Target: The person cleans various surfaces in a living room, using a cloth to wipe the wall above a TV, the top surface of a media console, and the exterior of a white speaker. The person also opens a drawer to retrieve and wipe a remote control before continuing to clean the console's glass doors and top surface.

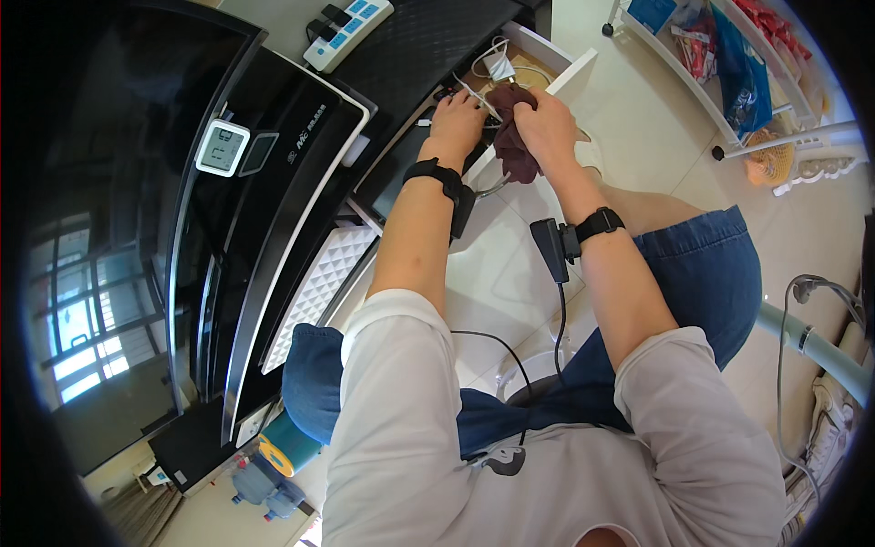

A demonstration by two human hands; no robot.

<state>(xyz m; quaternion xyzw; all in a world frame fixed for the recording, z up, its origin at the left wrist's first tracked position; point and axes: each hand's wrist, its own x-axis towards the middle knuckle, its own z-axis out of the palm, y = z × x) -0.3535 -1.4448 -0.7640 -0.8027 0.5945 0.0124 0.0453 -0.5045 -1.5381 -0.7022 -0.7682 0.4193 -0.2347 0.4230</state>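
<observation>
My right hand [545, 126] grips a dark maroon cloth [517, 147], which hangs over the front of a pulled-out white drawer [574, 74]. Inside the drawer, my left hand [459, 122] rests low among cables and dark items, its fingertips partly out of sight. Whether those fingers hold anything is hidden. A white power adapter [499, 66] with a looped white cable lies beyond the cloth. Near my left fingers a white cable plug [423, 123] shows against a dark surface. Black straps with dark devices circle both wrists.
A black cabinet top [410, 61] carries a white power strip [348, 31]. To the left stand a large dark screen [123, 205] and a small white digital display [223, 148]. A white wheeled cart [683, 75] with packets is at upper right. Black cords run from the wrist devices toward my lap.
</observation>
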